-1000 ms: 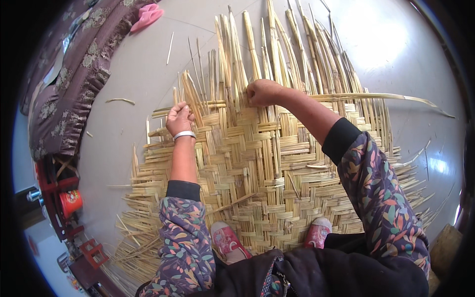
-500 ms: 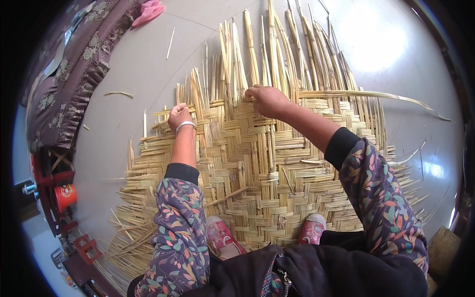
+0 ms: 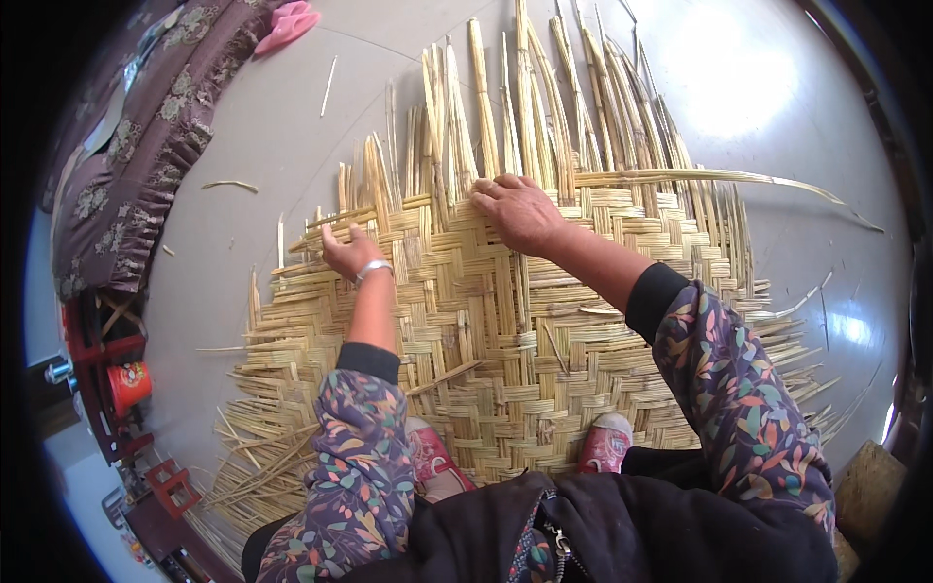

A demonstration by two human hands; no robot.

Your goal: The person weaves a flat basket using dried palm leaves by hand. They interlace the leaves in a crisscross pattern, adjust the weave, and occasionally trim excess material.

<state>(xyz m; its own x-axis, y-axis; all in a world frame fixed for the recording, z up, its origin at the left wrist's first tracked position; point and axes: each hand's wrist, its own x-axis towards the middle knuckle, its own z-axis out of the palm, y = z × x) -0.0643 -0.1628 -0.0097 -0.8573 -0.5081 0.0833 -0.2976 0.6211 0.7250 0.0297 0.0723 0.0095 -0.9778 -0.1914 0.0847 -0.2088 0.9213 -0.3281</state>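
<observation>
On the smooth grey floor (image 3: 262, 121), the straw-yellow woven-reed mat (image 3: 496, 413) likely needs snug crossings, so the bare right hand (image 3: 522, 214), fingers curled at its upper weave, hold unclear, should press evenly while the bare left hand (image 3: 354, 253), loosely parted, seemingly empty, steadies.

Looks like a home: a frilled floral furniture cover (image 3: 160, 136) beside a tiled floor (image 3: 267, 121)
</observation>
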